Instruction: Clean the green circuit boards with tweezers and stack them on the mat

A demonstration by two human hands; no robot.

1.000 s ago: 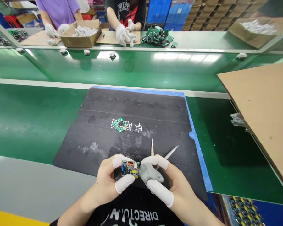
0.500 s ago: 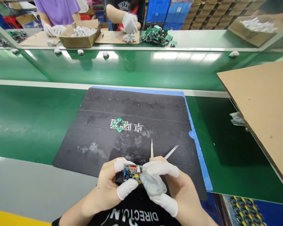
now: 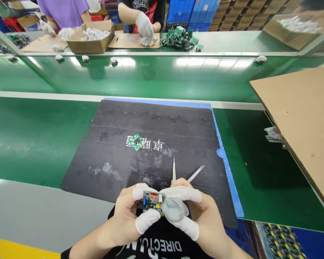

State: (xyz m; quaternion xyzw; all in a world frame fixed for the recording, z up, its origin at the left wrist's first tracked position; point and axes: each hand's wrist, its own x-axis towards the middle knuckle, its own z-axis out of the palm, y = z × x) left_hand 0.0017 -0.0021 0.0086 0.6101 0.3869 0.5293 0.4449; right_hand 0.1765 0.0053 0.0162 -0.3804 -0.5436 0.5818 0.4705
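Observation:
Between thumb and forefinger, my left hand (image 3: 133, 210) grips a small circuit board (image 3: 153, 202) that carries an orange, a blue and a yellow part. White finger covers sit on the fingers of both hands. My right hand (image 3: 197, 210) pinches a soft grey-white lump of putty (image 3: 175, 208), which touches the board's right end. Tweezers (image 3: 196, 173) show their spread tips just beyond my right hand; the rest is hidden behind it. Farther up the black mat (image 3: 113, 115) lies a green circuit board (image 3: 136, 142).
Across a green conveyor belt (image 3: 151, 77), two people in white gloves work beside a cardboard box (image 3: 90, 45) of white pieces and a heap of green boards (image 3: 179, 39). A large cardboard sheet (image 3: 302, 104) juts in from the right. Boards fill a tray (image 3: 282, 241) at lower right.
The putty has shifted slightly left against the board, my right fingers moving with it. Small white-topped pieces on the conveyor have travelled left. One person opposite has raised a hand.

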